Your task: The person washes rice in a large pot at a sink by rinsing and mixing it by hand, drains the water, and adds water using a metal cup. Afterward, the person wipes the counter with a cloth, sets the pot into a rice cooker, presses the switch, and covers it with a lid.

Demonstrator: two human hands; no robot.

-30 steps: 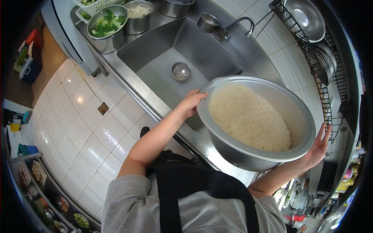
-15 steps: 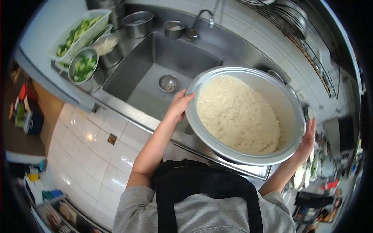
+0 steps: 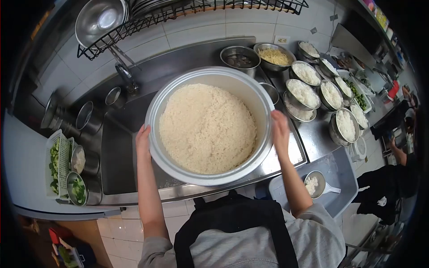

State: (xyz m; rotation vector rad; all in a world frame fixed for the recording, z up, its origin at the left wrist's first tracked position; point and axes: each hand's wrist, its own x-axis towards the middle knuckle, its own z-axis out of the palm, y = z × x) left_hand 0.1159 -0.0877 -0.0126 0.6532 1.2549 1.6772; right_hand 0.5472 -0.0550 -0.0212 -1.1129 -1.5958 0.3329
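A large round metal pot [image 3: 268, 147] full of pale rice [image 3: 208, 129] is held up over the sink edge and counter. My left hand [image 3: 143, 140] grips its left rim, with the fingers mostly hidden behind the wall. On the opposite side, my right hand [image 3: 280, 129] presses against the rim, its fingers wrapped partly out of sight and slightly blurred. Behind the pot lies the metal sink [image 3: 118, 152], largely covered by it.
Several bowls of white rice [image 3: 304, 94] stand on the right counter. A grey tub [image 3: 344, 165] holds a bowl with a white handle. Vegetables fill a white basket [image 3: 65, 165] at left. A wire rack [image 3: 178, 13] hangs above. Another person [image 3: 389, 183] stands at right.
The view has swung right, bringing the rice bowls, the grey tub and the other person into sight. The pot has moved along with both hands and now looks more level.
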